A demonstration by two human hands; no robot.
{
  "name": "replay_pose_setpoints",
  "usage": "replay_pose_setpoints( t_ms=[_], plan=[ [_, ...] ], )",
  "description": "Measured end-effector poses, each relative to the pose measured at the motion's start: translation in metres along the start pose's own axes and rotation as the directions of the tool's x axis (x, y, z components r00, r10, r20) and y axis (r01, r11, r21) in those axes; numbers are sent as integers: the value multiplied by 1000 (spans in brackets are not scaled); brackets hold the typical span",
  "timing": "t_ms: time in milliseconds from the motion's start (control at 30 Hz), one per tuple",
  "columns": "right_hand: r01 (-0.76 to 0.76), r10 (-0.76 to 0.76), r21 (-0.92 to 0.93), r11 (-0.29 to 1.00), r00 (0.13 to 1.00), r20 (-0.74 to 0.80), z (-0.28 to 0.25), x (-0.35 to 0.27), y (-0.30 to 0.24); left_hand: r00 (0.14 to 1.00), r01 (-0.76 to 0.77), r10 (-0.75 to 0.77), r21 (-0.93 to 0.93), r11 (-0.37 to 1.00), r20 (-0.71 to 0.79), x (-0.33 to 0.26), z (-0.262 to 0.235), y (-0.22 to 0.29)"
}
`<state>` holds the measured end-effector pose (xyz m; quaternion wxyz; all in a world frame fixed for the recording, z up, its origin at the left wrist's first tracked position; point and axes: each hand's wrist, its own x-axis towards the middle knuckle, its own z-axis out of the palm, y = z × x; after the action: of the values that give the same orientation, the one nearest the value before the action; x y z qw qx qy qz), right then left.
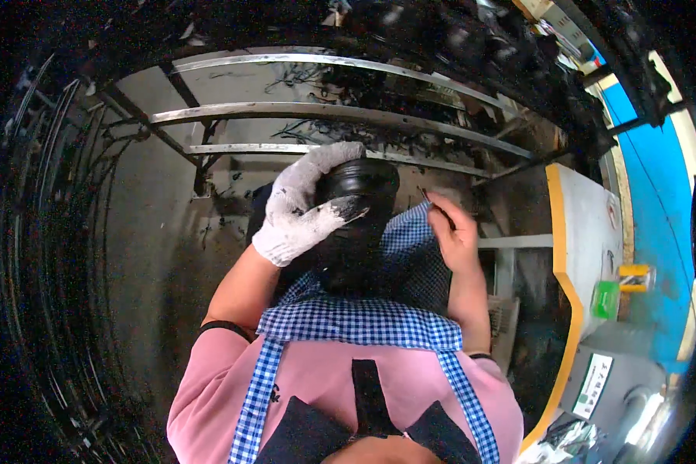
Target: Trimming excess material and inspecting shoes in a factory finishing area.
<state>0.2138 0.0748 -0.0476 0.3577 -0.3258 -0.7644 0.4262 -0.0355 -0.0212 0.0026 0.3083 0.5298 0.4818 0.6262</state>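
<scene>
A rack stands ahead of the left hand; a table lies right of the right hand.

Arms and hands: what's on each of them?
The left hand wears a whitish knit glove, smudged dark, blackest toward the thumb tip. The right hand is bare. Pink sleeves with dark cuffs leave both forearms uncovered.

We seem to be in a workshop: at twelve o'clock a bare metal frame stands above a grimy floor littered with dark strips; at three o'clock, we see a yellow-edged white panel. Our left hand wears a blackened work glove, and we wear a checked apron.
</scene>
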Motion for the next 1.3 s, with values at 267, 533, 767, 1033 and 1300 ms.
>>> replay_pose_setpoints(
  t_ms=[267, 533, 767, 1033, 1300],
  plan=[
    [503, -403, -318, 804, 853, 331, -21, 32, -99, 981, 37, -44, 40, 998, 189, -1, 12, -1],
    [529, -379, -394, 751, 835, 399, -29, 32, -107, 972, 60, -58, -4, 998, 229, -4, 17, -7],
    [513, -383, -422, 748, 852, 357, -28, 25, -102, 974, 48, -50, 14, 999, 222, -7, 20, -6],
    [514, -391, -401, 758, 851, 351, -30, 26, -100, 974, 62, -66, 23, 998, 217, -6, 21, -9],
    [525, -385, -498, 691, 849, 361, -38, 25, -102, 976, 101, -85, -70, 992, 198, -9, 22, -17]
  ],
)
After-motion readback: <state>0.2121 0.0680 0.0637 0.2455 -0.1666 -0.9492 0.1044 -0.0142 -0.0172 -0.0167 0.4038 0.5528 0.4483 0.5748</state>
